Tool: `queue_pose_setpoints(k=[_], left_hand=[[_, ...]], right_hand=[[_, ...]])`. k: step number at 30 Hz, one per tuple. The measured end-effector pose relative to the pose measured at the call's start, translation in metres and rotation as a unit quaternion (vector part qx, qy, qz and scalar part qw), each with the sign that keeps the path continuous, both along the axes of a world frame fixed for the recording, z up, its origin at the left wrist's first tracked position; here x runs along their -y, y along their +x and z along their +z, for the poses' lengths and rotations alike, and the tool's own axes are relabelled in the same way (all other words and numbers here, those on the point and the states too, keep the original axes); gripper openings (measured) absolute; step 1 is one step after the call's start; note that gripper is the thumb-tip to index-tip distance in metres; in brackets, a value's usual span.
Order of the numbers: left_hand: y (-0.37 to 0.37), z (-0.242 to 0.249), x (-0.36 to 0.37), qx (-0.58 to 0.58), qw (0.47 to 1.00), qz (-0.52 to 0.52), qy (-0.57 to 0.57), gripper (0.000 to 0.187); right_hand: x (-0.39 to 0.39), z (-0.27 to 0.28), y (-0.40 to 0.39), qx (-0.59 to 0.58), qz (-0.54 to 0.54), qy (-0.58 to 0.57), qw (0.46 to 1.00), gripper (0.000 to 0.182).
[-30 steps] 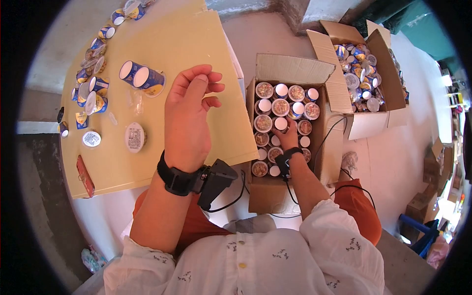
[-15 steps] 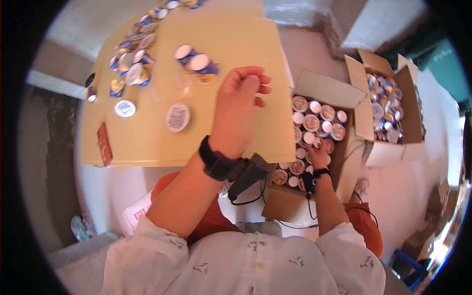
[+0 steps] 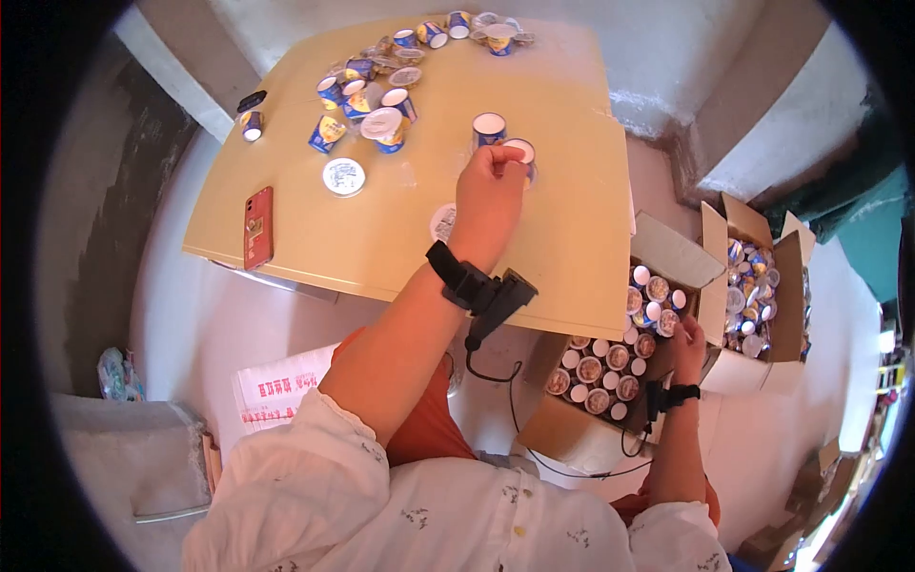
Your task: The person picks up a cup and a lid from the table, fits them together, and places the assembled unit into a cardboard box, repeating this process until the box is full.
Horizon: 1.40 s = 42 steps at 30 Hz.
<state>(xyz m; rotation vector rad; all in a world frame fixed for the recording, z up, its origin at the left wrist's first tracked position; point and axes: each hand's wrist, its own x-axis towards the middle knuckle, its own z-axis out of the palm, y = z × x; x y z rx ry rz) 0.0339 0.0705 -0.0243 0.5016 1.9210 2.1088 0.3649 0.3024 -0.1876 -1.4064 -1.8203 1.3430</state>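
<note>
Over the table, my left hand (image 3: 491, 200) has its fingers pinched together at the rim of a white-topped blue paper cup (image 3: 520, 149), which it partly covers. Another blue paper cup (image 3: 489, 126) stands just behind. Beneath my left wrist, a round printed lid (image 3: 442, 223) is partly hidden. Down at the right, my right hand (image 3: 688, 348) reaches into an open cardboard box (image 3: 562, 419), its curled fingers closed at the edge of a clear-lidded cup (image 3: 669, 322). Rows of lidded cups and white-topped cups fill this box.
On the yellow table (image 3: 362, 238) lie a red phone (image 3: 258, 227), a printed round lid (image 3: 343, 177), and several blue cups (image 3: 389, 129) along the far left. A second cardboard box (image 3: 789, 286) of jumbled cups stands farther right. Cables hang from both wrist straps.
The view has shifted, with the table now farther right. My left hand has moved to the cups and its fingers have closed. My right hand has moved to the box's right side.
</note>
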Motion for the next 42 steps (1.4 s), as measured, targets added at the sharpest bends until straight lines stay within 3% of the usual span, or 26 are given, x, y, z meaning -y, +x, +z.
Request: queue_pose_setpoints(k=[2, 4, 5, 7, 8, 10, 11, 13, 18, 20, 25, 27, 30, 33, 37, 40, 41, 42], left_hand=[[-0.021, -0.002, 0.013, -0.054, 0.998, 0.027, -0.029, 0.023], [-0.04, -0.002, 0.028, -0.181, 0.955, 0.082, -0.219, 0.029], [-0.047, -0.004, 0.036, -0.18, 0.956, 0.083, -0.215, 0.029], [-0.056, -0.009, 0.047, -0.267, 0.891, 0.095, -0.355, 0.036], [-0.056, -0.008, 0.049, -0.266, 0.892, 0.095, -0.352, 0.036], [-0.051, -0.007, 0.053, -0.263, 0.846, 0.046, -0.46, 0.046], [-0.046, -0.005, 0.054, -0.263, 0.849, 0.045, -0.457, 0.046], [-0.034, -0.001, 0.054, -0.266, 0.804, -0.007, -0.532, 0.055], [-0.023, 0.007, 0.054, -0.275, 0.786, -0.039, -0.553, 0.061], [-0.027, 0.006, 0.055, -0.287, 0.78, -0.044, -0.554, 0.061], [-0.036, -0.003, 0.055, -0.33, 0.786, -0.07, -0.518, 0.043], [-0.037, -0.01, 0.051, -0.337, 0.783, -0.079, -0.516, 0.038], [-0.036, -0.014, 0.047, -0.349, 0.768, -0.094, -0.529, 0.032], [-0.036, -0.017, 0.044, -0.364, 0.752, -0.098, -0.541, 0.031], [-0.038, -0.017, 0.041, -0.363, 0.759, -0.093, -0.532, 0.033], [-0.039, -0.02, 0.039, -0.369, 0.762, -0.079, -0.526, 0.031], [-0.039, -0.019, 0.039, -0.369, 0.763, -0.082, -0.524, 0.031], [-0.039, -0.019, 0.038, -0.369, 0.768, -0.074, -0.518, 0.03]], right_hand=[[-0.009, 0.017, 0.001, -0.072, 0.012, 0.047, 0.996, 0.039], [-0.014, 0.046, -0.006, -0.071, 0.03, 0.081, 0.994, 0.038], [-0.013, 0.065, -0.014, -0.072, 0.055, 0.093, 0.992, 0.037], [-0.009, 0.101, -0.035, -0.087, 0.104, 0.12, 0.983, 0.035], [-0.003, 0.12, -0.048, -0.086, 0.104, 0.124, 0.983, 0.035], [0.015, 0.159, -0.078, -0.091, 0.182, 0.175, 0.963, 0.034], [0.027, 0.177, -0.093, -0.102, 0.212, 0.19, 0.953, 0.033], [0.053, 0.209, -0.125, -0.109, 0.274, 0.218, 0.93, 0.031], [0.095, 0.229, -0.213, -0.152, 0.381, 0.233, 0.882, 0.03], [0.105, 0.228, -0.244, -0.107, 0.413, 0.224, 0.876, 0.032], [0.112, 0.178, -0.298, -0.061, 0.435, 0.337, 0.833, 0.037], [0.114, 0.158, -0.309, -0.003, 0.426, 0.394, 0.814, 0.043], [0.111, 0.144, -0.314, -0.01, 0.443, 0.37, 0.817, 0.043], [0.114, 0.16, -0.308, 0.088, 0.416, 0.372, 0.825, 0.039], [0.097, 0.158, -0.288, 0.089, 0.394, 0.384, 0.83, 0.035], [0.078, 0.152, -0.268, 0.015, 0.351, 0.378, 0.857, 0.032], [0.076, 0.156, -0.259, -0.063, 0.331, 0.161, 0.927, 0.03], [0.076, 0.16, -0.25, -0.139, 0.292, -0.063, 0.944, 0.03]])
